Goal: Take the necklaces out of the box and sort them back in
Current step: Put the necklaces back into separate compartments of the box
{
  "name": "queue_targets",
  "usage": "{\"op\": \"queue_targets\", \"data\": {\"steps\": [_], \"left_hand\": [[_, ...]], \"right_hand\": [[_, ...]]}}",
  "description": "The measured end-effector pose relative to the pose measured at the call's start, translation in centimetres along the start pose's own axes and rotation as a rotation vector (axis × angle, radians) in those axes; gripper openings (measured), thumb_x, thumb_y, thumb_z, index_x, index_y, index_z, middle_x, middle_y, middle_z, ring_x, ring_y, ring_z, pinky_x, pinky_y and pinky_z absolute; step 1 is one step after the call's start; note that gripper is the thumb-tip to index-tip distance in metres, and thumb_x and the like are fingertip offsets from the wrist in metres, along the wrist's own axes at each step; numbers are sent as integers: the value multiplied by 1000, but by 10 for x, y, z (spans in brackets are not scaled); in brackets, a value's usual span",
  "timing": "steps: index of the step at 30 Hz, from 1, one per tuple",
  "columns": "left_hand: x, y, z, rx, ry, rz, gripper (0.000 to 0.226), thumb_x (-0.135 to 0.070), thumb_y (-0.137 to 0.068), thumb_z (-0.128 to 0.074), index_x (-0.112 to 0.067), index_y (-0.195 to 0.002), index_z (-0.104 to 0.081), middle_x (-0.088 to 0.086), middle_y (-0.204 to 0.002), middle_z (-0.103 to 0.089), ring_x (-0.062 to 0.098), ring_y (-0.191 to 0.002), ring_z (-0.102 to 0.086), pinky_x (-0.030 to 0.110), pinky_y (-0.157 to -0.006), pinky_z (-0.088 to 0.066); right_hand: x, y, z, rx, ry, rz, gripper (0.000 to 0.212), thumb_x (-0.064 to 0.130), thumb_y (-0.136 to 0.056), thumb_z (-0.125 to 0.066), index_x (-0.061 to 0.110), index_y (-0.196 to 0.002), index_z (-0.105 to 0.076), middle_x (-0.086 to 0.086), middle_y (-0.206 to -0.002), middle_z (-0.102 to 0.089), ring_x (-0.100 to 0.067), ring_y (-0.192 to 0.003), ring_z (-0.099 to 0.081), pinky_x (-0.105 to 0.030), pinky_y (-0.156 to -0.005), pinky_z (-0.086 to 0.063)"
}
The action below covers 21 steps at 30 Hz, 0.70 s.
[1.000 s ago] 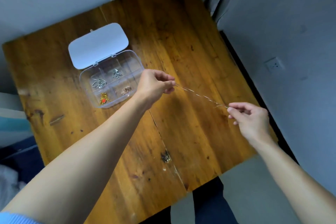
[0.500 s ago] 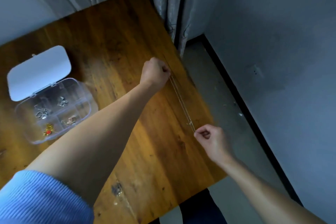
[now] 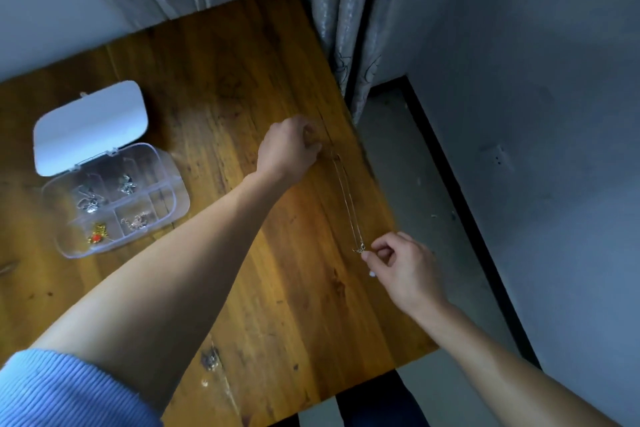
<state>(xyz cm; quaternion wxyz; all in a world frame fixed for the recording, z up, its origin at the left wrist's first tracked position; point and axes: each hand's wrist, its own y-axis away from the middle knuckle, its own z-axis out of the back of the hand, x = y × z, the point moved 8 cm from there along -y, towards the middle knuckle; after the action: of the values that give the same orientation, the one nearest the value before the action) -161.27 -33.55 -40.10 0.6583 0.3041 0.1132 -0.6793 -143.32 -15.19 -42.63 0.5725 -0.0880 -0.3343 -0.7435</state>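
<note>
Stretching a thin necklace [image 3: 347,199] between left hand [image 3: 289,149] and right hand [image 3: 403,265].

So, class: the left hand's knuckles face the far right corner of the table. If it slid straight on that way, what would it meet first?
Probably nothing on the table: the wood beyond the left hand looks bare up to its edge. Past the edge hangs the grey curtain, likely the first thing met, though depth is hard to judge.

Brown table [image 3: 214,107], clear box [image 3: 173,191] (white lid [image 3: 90,125]).
</note>
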Motion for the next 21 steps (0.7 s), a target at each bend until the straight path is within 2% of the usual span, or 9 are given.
{"op": "queue_targets", "data": {"steps": [4,7,9,13,17,21], "left_hand": [[36,23,61,-170,70,63,20,-19,-87,-67,-11,-105,-67,5,-88,-69,23,-79,-66,40,-70,-59],[80,44,110,-274,120,148,15,-20,-88,-68,-13,-102,-69,3,-90,-69,17,-76,-65,31,-69,-58],[116,55,144,-341,128,221,16,-21,-88,-68,-12,-101,-70,5,-89,-70,17,-77,-63,26,-71,-52],[192,74,209,-470,90,365,18,-21,-85,-65,-12,-99,-71,5,-79,-67,23,-79,-63,26,-73,-42],[268,90,242,-538,131,513,20,-21,-85,-65,-9,-100,-71,11,-92,-72,26,-86,-65,29,-78,-45],[331,93,235,-475,289,671,30,-23,-83,-69,-8,-110,-68,12,-110,-70,28,-100,-65,40,-90,-54]], "right_hand": [[59,-29,7,-20,-80,110,12,34,-83,-71,22,-84,-70,6,-82,-67,-12,-67,-60,-37,-59,-55],[123,-51,-1,6,-83,225,14,37,-85,-68,23,-86,-71,5,-84,-69,-11,-69,-60,-23,-54,-45],[168,-62,-13,42,-81,289,16,38,-87,-65,23,-90,-71,7,-84,-69,-10,-72,-60,-18,-54,-41],[246,-89,-43,102,-110,309,17,36,-87,-65,21,-90,-72,3,-87,-71,-16,-80,-62,-27,-63,-50],[308,-122,-79,111,-161,292,13,32,-87,-67,20,-89,-71,4,-85,-67,-14,-81,-61,-17,-56,-36],[342,-161,-113,80,-165,176,32,37,-86,-67,15,-109,-70,-4,-110,-70,-22,-97,-63,-29,-77,-49]]}}
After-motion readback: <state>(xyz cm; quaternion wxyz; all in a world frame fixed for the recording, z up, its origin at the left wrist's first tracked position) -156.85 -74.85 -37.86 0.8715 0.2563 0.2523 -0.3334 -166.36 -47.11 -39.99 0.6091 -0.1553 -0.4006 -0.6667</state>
